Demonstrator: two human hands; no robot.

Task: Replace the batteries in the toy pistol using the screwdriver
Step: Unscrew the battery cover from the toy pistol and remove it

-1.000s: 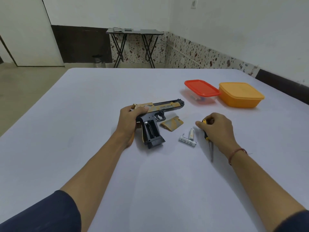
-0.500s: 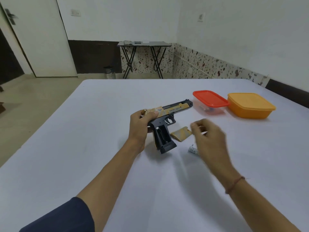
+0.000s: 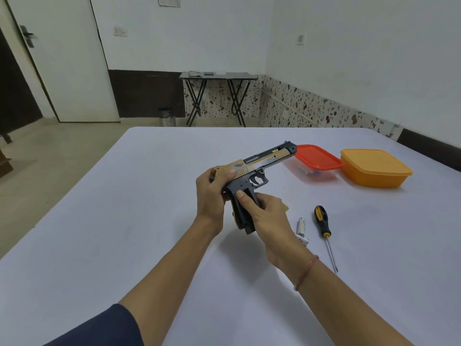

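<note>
white table (image 3: 124,221) fills the view. far right on it sits an orange box (image 3: 376,168), lid on, with a red-lid box (image 3: 318,159) just beside it on the left.

pistol (image 3: 262,163) is held up over the table centre, muzzle pointing away and right toward the red-lid box, grip hanging down. left hand (image 3: 212,193) grips the rear of the pistol, thumb on the tan slide, fingers wrapped behind. right hand (image 3: 268,217) grips the pistol's grip from the right, thumb pressed flat on the dark side where the battery bay is, fingers curled round the far side.

screwdriver (image 3: 323,224) lies free on the table right of the hands, yellow-black handle away, tip toward the person. two batteries (image 3: 302,225) lie just left of it, touching each other, apart from the pistol. a tan cover (image 3: 285,206) peeks out behind the right hand, mostly hidden.

judgement: cover is off, so the unscrewing looks done; step in hand is work at the open bay. cannot tell if the bay holds cells, thumb blocks it. cannot tell if the loose batteries are old or new.

next move likely needs the right hand freed, batteries picked one at a time, seated with correct polarity, left hand steadying the pistol. then cover on, screw driven in.
</note>
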